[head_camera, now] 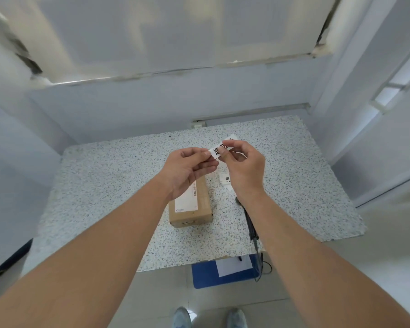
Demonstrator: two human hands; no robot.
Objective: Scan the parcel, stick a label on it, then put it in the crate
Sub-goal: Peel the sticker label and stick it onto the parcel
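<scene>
A parcel-handling room: speckled table, cardboard parcel, corded scanner, printed labels.

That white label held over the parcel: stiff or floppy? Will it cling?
The label looks thin, likely floppy; both the left hand and right hand pinch it to keep it flat. If adhesive-backed, it probably clings to fingertips. Very light, so drafts could shift it.

A speckled stone-pattern table carries three items directly on its surface. A brown cardboard parcel with a white printed label on top lies flat near the centre; just to its right lies a small white label sheet, partly hidden. A black handheld scanner lies nearer the front edge, its cable running off the table.
</scene>
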